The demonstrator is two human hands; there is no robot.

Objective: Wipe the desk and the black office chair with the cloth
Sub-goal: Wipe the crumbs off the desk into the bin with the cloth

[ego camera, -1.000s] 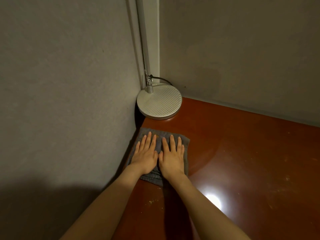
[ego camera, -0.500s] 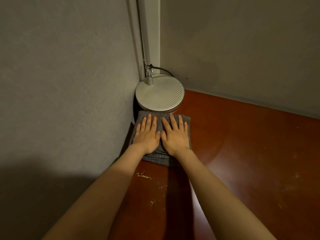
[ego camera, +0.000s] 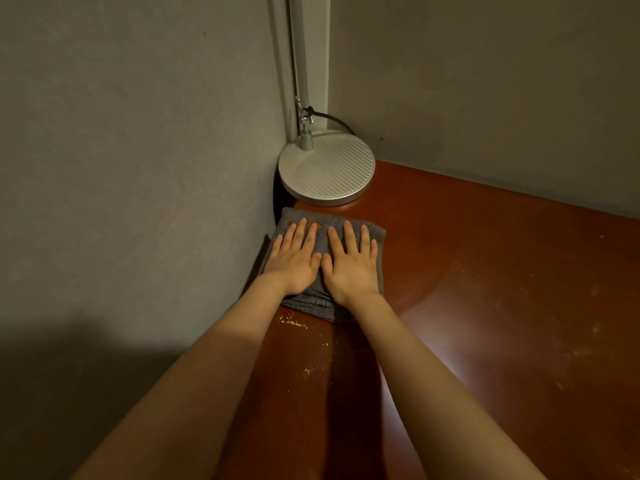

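Folded grey cloth (ego camera: pixel 323 237) on glossy red-brown wooden desk (ego camera: pixel 485 289), in wall corner just before round ribbed silver lamp base (ego camera: pixel 327 168) — left hand (ego camera: pixel 294 261), right hand (ego camera: pixel 349 266) side by side, fingers straight, pressing flat on cloth — yellow crumbs (ego camera: pixel 292 322) near cloth's front edge

Glossy reddish-brown wooden desk (ego camera: pixel 485 271), grey woven cloth (ego camera: pixel 323 233), ribbed matt metal lamp base (ego camera: pixel 329 168), rough matt walls (ego camera: pixel 121 150)
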